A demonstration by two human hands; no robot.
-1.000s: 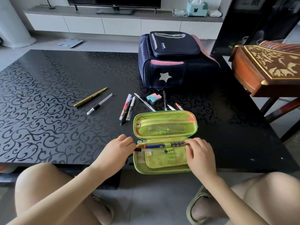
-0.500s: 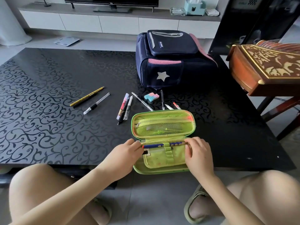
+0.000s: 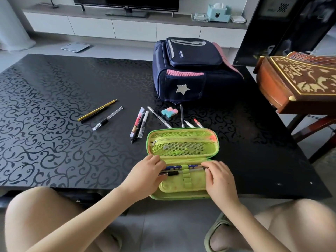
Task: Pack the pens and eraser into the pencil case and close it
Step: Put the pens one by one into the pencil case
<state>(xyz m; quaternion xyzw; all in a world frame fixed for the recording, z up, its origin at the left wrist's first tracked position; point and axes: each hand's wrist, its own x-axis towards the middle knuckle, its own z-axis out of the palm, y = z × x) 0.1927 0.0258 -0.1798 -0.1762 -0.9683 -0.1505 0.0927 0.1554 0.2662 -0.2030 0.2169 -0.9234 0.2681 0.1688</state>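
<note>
Pencil case [image 3: 183, 142] open at surface's near edge. Left hand [image 3: 145, 174] grip pinched on clear pen [image 3: 170, 173] (under elastic loop); right hand [image 3: 219, 176] grip clamped on its other end. Eraser [image 3: 169, 112] mid-surface.

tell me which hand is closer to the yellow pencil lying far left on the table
Left. The left hand rests at the pencil case's left end, below and right of the yellow pencil. The right hand is at the case's right end, farther away.

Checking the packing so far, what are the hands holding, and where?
Left hand pinches the clear pen's left end; right hand is at its right end.
</note>
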